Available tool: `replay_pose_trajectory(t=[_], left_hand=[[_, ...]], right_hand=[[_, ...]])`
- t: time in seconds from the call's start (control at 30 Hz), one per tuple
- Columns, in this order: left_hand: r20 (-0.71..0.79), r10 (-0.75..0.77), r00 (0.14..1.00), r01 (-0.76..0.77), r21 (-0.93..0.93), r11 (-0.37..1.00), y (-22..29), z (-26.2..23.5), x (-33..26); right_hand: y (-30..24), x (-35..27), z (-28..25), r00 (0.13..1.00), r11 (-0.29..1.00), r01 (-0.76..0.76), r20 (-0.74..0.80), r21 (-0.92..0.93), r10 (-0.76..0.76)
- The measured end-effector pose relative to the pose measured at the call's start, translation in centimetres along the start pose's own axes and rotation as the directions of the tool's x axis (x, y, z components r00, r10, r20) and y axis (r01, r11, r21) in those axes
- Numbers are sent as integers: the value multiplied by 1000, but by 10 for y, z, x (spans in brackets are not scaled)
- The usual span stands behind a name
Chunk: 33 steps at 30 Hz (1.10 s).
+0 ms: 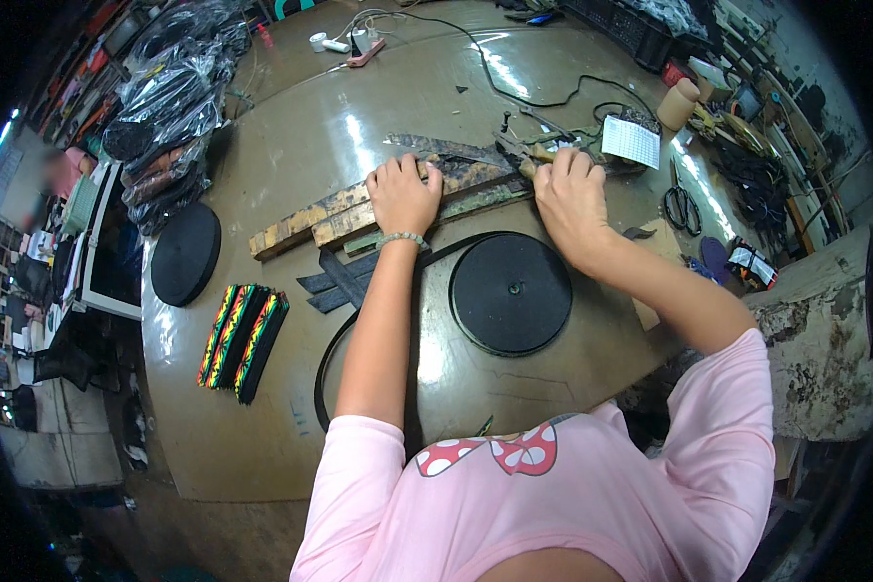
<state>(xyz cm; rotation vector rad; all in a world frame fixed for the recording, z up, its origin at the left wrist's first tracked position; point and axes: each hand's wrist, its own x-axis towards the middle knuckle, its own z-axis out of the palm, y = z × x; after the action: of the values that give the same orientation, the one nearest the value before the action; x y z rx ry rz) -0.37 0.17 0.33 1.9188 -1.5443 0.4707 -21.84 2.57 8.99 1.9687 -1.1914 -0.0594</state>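
My left hand (402,195) presses down, fingers curled, on long worn wooden strips (310,219) lying across the brown table (291,126). My right hand (570,197) is closed around the wooden handle of a tool (529,152) at the right end of the strips. A black strap (453,242) runs under my left wrist from a black roll (511,292) lying flat in front of me. Short black strap pieces (332,285) lie beside my left forearm.
A second black roll (185,254) and striped red, yellow and green bands (242,339) lie at the left. Scissors (681,206), a printed paper card (631,142), a tape roll (678,103) and a black cable (533,99) are at the right and back. Bagged black goods (170,107) pile at the far left.
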Motion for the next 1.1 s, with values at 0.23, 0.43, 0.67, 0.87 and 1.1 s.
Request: replay_pose_trajectory(t=[0.23,0.43,0.67,0.87,1.1], left_hand=[[-52,13,999,-14,-4,1000,0,3,1],[1,17,1000,-17,14,1000,-1,3,-1],[-32,32,999,-31,16,999,0,3,0],[27,19,999,-20,32,999,0,0,0],[25,13,1000,-14,19,1000,0,1,1]], right_hand=[[-12,-12,-11,959,814,-239,261,529,113],[-13,-50,-15,943,489,-322,320,811,91],[-5,-70,9,747,-778,-559,583,289,-320],[-5,-40,33,760,-759,-558,574,336,-304],[-9,-24,44,767,-790,-531,570,305,-295]])
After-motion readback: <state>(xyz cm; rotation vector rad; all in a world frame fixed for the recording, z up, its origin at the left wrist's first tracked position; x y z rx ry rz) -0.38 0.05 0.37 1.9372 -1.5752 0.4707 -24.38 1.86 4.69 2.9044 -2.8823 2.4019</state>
